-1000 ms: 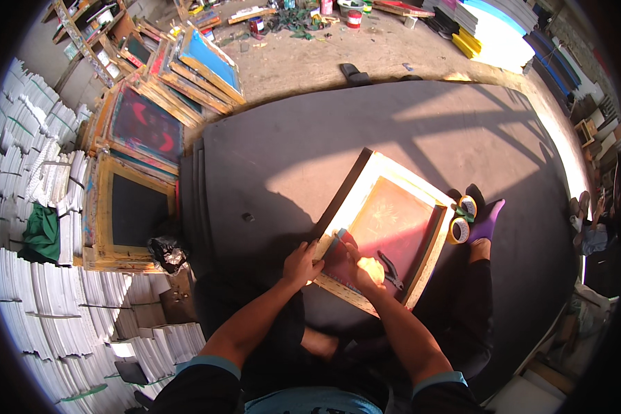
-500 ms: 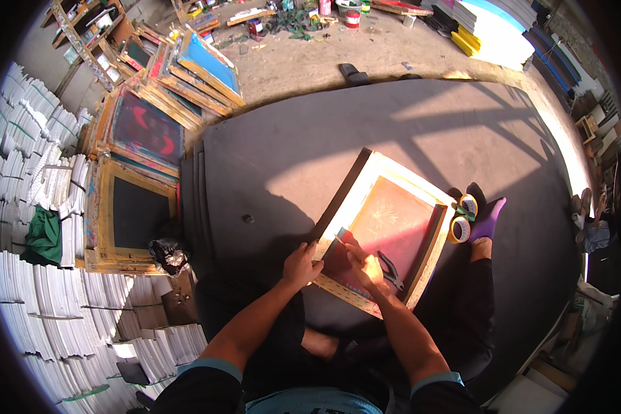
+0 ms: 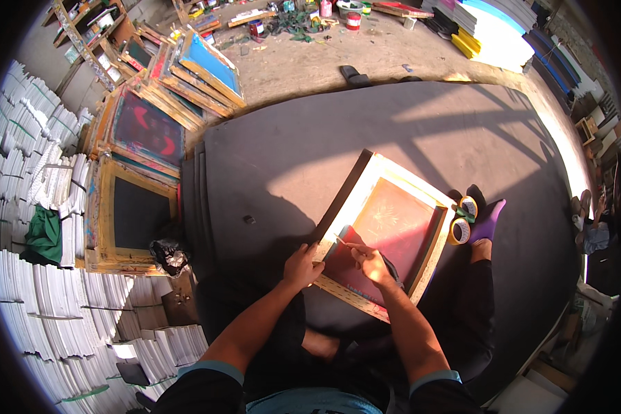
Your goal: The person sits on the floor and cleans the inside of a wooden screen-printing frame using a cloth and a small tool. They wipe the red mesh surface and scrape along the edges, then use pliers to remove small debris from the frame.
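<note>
A wooden screen-printing frame [image 3: 408, 181] with reddish mesh lies tilted across my lap, partly in sunlight. My left hand [image 3: 301, 268] is closed around its near left rail. My right hand [image 3: 371, 264] reaches over the mesh, fingers pinched on a thin, slim-shafted tool [image 3: 345, 241]. The tool's tip meets the left rail's inner side; its exact kind is too small to tell. Dark-handled pliers [image 3: 392, 269] rest on the mesh, mostly hidden behind my right wrist.
Tape rolls [image 3: 459, 230] sit beside my purple-socked foot [image 3: 490, 219] on the dark padded surface [image 3: 276, 138]. Stacked screen frames [image 3: 141, 214] and bundled white paper [image 3: 55, 297] line the left. Paint cans [image 3: 352, 21] and a sandal [image 3: 354, 75] lie on the far floor.
My right hand has shifted slightly right, and the thin tool now lies flatter toward the left rail. The pliers have become more covered by my wrist. My left hand keeps its grip.
</note>
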Action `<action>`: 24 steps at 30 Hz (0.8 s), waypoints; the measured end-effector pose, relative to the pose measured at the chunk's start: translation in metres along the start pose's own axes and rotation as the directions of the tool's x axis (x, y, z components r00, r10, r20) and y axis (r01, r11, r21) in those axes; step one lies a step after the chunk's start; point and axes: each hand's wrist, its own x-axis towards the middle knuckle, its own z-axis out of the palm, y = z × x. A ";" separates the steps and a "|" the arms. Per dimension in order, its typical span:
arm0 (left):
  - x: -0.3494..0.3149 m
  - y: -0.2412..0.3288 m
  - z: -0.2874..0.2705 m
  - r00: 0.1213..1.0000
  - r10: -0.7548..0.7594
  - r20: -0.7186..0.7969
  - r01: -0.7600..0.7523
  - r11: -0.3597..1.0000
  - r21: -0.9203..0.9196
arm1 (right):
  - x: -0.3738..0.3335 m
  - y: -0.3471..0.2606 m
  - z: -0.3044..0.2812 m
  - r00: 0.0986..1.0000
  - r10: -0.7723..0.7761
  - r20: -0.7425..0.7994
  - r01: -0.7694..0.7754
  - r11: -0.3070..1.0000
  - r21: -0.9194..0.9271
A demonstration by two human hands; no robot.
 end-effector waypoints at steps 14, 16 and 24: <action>-0.003 0.001 -0.003 0.999 -0.032 0.014 0.032 0.999 -0.011 | -0.008 -0.028 0.004 0.956 -0.099 -0.274 -0.085 0.806 -0.586; 0.001 0.001 0.002 1.000 -0.005 -0.002 0.005 1.000 -0.010 | 0.013 -0.002 0.008 0.946 -0.095 -0.309 -0.132 0.759 -0.638; -0.003 -0.011 0.005 0.999 -0.030 0.014 0.031 0.999 -0.015 | 0.011 -0.052 0.021 0.936 -0.195 -0.292 -0.031 0.784 -0.620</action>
